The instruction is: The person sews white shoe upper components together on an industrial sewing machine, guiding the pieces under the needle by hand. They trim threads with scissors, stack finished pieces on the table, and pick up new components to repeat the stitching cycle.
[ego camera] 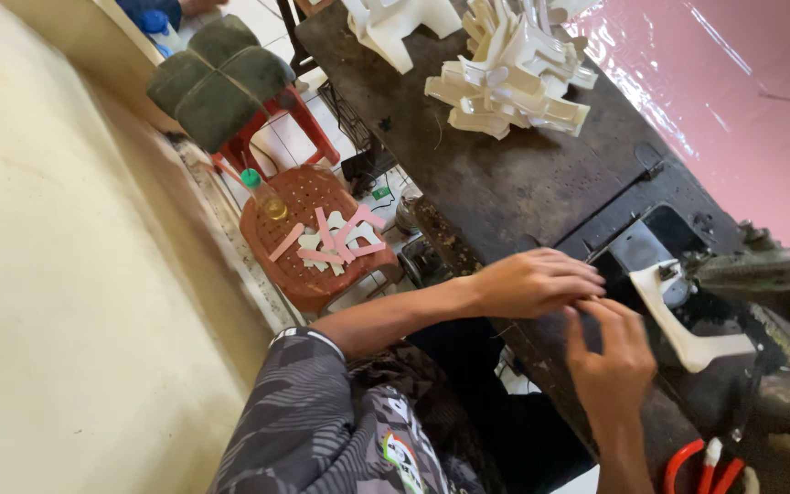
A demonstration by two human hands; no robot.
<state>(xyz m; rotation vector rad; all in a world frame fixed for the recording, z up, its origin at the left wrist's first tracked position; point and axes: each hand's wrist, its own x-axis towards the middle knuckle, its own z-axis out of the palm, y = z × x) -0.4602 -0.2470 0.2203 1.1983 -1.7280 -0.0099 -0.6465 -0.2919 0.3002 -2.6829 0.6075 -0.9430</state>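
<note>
a white strap-shaped cut piece (688,325), flat and curved, lay on the bed of an old dark sewing machine (761,274), its narrow end under the presser foot and its broad end trailing toward the near edge of the worn black table (514,174). it was judged to be light, thin and pliable, something like synthetic leather or foam sheet, likely to bend under its own length and to slide easily on the metal bed; it would best be taken by its free broad end or along its edges, flat between fingertips, well away from the needle. the left hand (537,282) rested palm down at the table edge, just beside the machine bed, with its fingers bent and drawn together. the right hand (610,361) was raised to meet it, thumb and forefinger closed in a pinch against the left fingertips; something very small, perhaps thread, seemed to be held there, but what it was could not be told. neither hand touched the white piece. a heap of similar white cut pieces (509,78) lay farther along the table, red-handled scissors (701,468) lay at the near edge, and pink strips (331,240) lay on a brown plastic stool (308,274) beside a small bottle (265,194).
</note>
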